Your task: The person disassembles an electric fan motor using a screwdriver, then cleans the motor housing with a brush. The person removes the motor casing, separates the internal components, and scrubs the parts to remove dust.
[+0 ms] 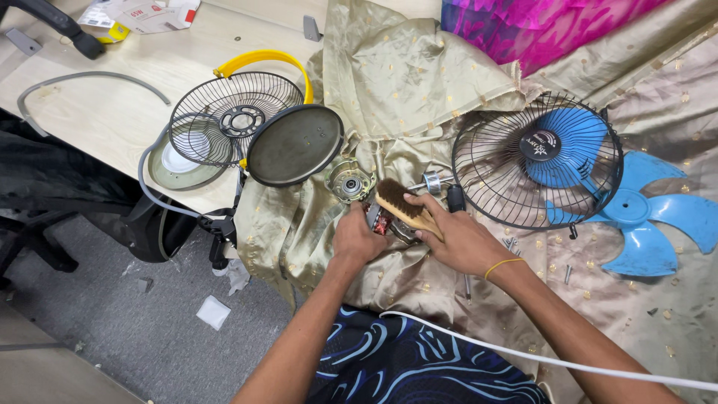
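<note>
Gold cloth (419,97) covers the counter (112,112); at frame centre, left hand (357,241) grips the motor (383,222) firmly while right hand (456,239), closed on the brush (404,208), should sweep lightly.

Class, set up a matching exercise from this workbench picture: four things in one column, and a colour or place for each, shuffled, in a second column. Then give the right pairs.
Things:
1. Wooden brush
2. Loose fan blade
3. Curved handle
4. White cable

Colour or place:
A. Yellow, behind the wire guard on the table
B. Gripped in the right hand, over the motor part held by the left hand
C. Blue, lying flat on the gold cloth at far right
D. Running across the lap and under the right forearm

Pairs: 1-B, 2-C, 3-A, 4-D
</note>
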